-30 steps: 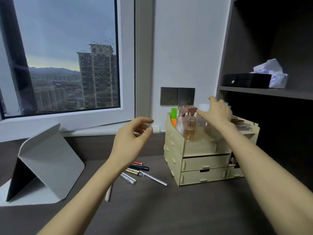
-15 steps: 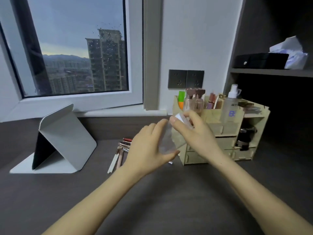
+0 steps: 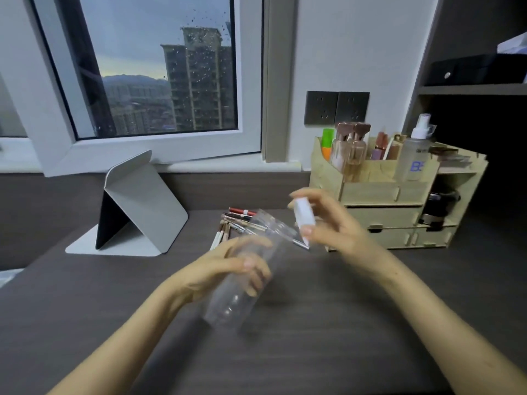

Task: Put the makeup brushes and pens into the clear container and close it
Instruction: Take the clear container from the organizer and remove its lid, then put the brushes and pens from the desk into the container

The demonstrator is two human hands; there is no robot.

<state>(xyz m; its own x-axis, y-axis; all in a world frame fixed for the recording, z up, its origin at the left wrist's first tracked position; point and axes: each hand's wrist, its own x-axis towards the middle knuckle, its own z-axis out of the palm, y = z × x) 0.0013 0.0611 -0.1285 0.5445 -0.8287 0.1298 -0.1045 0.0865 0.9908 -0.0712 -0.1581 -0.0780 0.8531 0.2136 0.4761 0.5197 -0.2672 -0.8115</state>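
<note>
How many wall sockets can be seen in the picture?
2. One wall socket is on the wall above the wooden organizer; the other socket touches its right side. None seems hidden.

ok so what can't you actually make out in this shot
- Head view: the clear plastic cylinder container is motion-blurred; whether anything is inside is unclear.
- The white lid in the right hand: blurred, its shape uncertain.
- The pile of makeup brushes and pens: partly hidden behind the container, count unclear.
- The left hand grip: fingers smeared.
</note>
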